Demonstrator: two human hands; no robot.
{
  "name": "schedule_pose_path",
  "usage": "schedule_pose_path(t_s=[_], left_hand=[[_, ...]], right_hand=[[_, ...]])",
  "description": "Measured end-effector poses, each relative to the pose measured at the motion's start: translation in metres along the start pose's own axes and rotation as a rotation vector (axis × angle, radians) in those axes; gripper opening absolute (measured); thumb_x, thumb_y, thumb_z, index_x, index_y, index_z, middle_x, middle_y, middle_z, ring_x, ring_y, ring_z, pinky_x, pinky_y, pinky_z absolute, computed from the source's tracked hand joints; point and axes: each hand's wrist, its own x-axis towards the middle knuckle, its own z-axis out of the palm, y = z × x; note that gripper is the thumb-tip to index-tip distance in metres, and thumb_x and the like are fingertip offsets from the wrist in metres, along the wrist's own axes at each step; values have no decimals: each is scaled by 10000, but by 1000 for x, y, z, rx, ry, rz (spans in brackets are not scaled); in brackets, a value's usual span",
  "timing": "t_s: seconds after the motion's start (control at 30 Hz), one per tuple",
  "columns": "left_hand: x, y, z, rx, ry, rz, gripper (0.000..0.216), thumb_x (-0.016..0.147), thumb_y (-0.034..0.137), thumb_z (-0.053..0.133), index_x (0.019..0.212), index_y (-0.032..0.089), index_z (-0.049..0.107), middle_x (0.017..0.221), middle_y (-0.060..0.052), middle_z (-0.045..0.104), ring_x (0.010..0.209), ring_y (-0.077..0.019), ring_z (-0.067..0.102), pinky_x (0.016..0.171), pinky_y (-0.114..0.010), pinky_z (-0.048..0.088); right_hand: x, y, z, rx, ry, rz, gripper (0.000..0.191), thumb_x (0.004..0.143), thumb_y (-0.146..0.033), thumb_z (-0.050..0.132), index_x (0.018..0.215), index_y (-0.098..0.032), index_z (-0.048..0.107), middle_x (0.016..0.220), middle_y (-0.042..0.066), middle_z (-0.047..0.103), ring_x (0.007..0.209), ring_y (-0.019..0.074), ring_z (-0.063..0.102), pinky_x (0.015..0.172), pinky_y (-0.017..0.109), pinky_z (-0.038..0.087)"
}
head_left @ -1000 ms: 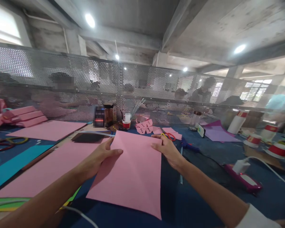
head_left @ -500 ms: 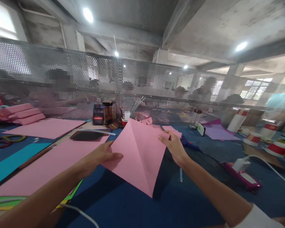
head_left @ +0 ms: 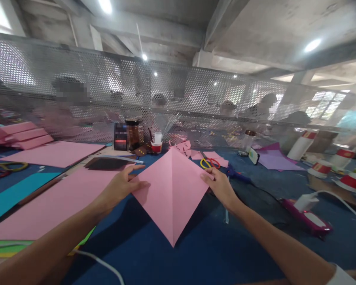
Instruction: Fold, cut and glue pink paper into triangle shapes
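Note:
A square sheet of pink paper (head_left: 172,194) is held up between my hands over the blue tabletop (head_left: 148,265), turned like a diamond. A crease runs from its top corner to its bottom corner. My left hand (head_left: 123,186) pinches the left corner, with the thumb on the front and the index finger stretched out above. At the right corner, my right hand (head_left: 218,183) grips the sheet between thumb and fingers. Behind the right side lie scissors with yellow and red handles (head_left: 210,163).
Larger pink sheets (head_left: 77,194) and a teal sheet (head_left: 20,190) lie at left. A glue gun (head_left: 239,177), a magenta power strip (head_left: 308,217) with a white cable, and paper cups (head_left: 320,169) are at right. A perforated metal screen (head_left: 190,91) stands behind, with people beyond.
The pink paper has turned from a tilted position to an upright, even diamond facing me. Both hands keep hold of its side corners. The scissors behind it have come into view.

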Motion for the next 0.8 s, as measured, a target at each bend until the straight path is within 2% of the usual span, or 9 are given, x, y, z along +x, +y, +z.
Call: schedule_pose_path(t_s=[0.07, 0.17, 0.3, 0.47, 0.67, 0.8], left_hand=[[0, 1, 0, -33, -29, -26, 823, 607, 424, 893, 1339, 207, 588, 1088, -120, 749, 1042, -365, 702, 849, -434, 582], [-4, 7, 1, -92, -129, -93, 773, 611, 404, 899, 1304, 215, 613, 1029, -101, 769, 964, -350, 728, 821, -437, 595], [-11, 18, 1, -203, -308, -164, 591, 692, 415, 856, 1219, 223, 670, 1059, -99, 770, 959, -323, 734, 838, -422, 594], [-17, 25, 1, -215, -480, -225, 399, 757, 437, 803, 1084, 214, 751, 998, -107, 780, 892, -323, 742, 766, -404, 600], [-22, 31, 2, -287, -500, -202, 394, 767, 432, 787, 1108, 237, 759, 1083, -115, 768, 914, -314, 738, 744, -372, 596], [-25, 38, 4, -322, -536, -250, 429, 729, 417, 820, 1104, 222, 745, 1018, -118, 779, 897, -328, 745, 730, -386, 596]], right_hand=[[0, 0, -1, 4, 5, -12, 322, 850, -502, 616, 968, -203, 638, 851, 52, 685, 621, 188, 592, 517, 297, 460], [-1, -3, -3, -36, 30, -83, 311, 870, -505, 608, 942, -206, 651, 829, 35, 671, 678, 194, 595, 606, 307, 468], [-1, -7, -5, -43, 45, -128, 306, 882, -498, 615, 940, -202, 667, 877, 32, 679, 776, 202, 609, 709, 313, 469], [-1, -8, -4, -1, 31, -124, 314, 882, -506, 622, 951, -203, 666, 876, 29, 675, 784, 199, 609, 708, 298, 462], [-2, -8, -3, 43, -5, -89, 322, 867, -505, 635, 984, -206, 663, 864, 32, 676, 734, 192, 600, 653, 285, 452], [-3, -11, -4, 3, -2, -90, 299, 874, -486, 620, 948, -200, 669, 828, 31, 665, 721, 194, 588, 647, 293, 444]])
